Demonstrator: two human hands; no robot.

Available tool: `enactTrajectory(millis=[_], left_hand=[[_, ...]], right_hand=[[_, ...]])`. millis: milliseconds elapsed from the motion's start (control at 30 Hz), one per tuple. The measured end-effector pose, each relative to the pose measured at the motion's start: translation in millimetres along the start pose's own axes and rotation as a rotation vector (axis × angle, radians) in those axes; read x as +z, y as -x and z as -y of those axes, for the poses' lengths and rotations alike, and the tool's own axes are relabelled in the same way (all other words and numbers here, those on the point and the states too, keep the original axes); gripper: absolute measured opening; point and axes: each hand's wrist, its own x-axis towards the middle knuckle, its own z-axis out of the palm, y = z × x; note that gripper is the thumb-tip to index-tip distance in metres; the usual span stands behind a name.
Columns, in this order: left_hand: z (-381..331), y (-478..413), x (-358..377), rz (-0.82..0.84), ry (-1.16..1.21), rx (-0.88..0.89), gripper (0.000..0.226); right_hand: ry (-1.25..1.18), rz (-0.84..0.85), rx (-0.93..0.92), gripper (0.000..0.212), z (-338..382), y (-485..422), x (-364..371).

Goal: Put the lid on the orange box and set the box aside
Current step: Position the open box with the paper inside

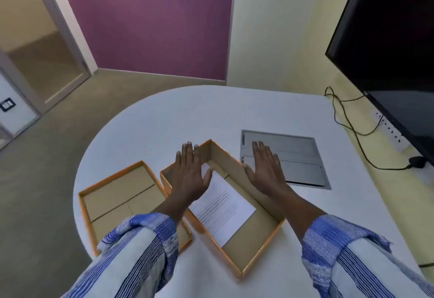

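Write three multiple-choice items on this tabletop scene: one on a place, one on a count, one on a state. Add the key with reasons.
1. Where does the shallow orange cardboard lid lie?
A. on the box
B. left of the deep orange cardboard box, on the white round table
C. on the floor

2. How many white printed paper sheets lie in the box?
A. none
B. one
C. three

3. What are the left hand and right hand doing?
A. gripping the lid
B. holding the sheet
C. flat, fingers spread, holding nothing

Key: B, the lid rests inside-up beside the box; B, a single sheet shows; C, both palms face down, empty.
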Motion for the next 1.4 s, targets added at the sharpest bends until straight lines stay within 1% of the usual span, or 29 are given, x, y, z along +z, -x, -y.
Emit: enactTrajectory(millis=[100,167,233,333,433,533,633,733,833,867,1033,1167,1233,1300,1400], left_hand=[[8,17,13,0.011,0.007,-0.057,0.086],[12,30,24,-0.004,-0.002,-0.081,0.086],[15,40,32,-0.021,0.004,-0.128,0.088],[16,56,40,-0.03,0.068,-0.27,0.094],[12,67,46,-0.015,0.191,-0.475,0.099],[10,72,50,0.024,0.383,-0.663,0.094],[9,75,52,0.101,0.582,-0.746,0.081],[10,72,52,0.123,0.663,-0.787,0.08],[16,66,52,0.124,0.693,-0.786,0.078],[19,64,51,0.128,0.709,-0.767,0.077],[34,46,44,0.187,0.704,-0.61,0.074],[34,27,38,0.285,0.698,-0.453,0.069],[29,20,35,0.344,0.711,-0.401,0.069],[25,16,36,0.386,0.71,-0.37,0.072],[22,14,42,0.433,0.694,-0.333,0.074]], right_hand=[[0.031,0.077,0.078,0.078,-6,12,16],[0.061,0.156,0.13,0.081,-11,21,28],[0.037,0.236,0.187,0.081,-15,27,36],[-0.02,0.3,0.278,0.072,-20,36,42],[-0.02,0.302,0.312,0.065,-24,38,43],[-0.049,0.277,0.339,0.051,-30,36,43],[-0.059,0.242,0.36,0.043,-35,38,45],[-0.035,0.22,0.372,0.039,-37,40,47],[-0.022,0.227,0.39,0.025,-42,44,48],[-0.027,0.232,0.402,0.024,-44,46,48],[-0.092,0.236,0.454,0.032,-49,59,50],[-0.181,0.19,0.446,0.047,-46,68,52],[-0.215,0.163,0.467,0.05,-43,74,52],[-0.221,0.148,0.512,0.049,-42,79,52],[-0.211,0.161,0.579,0.041,-45,90,57]])
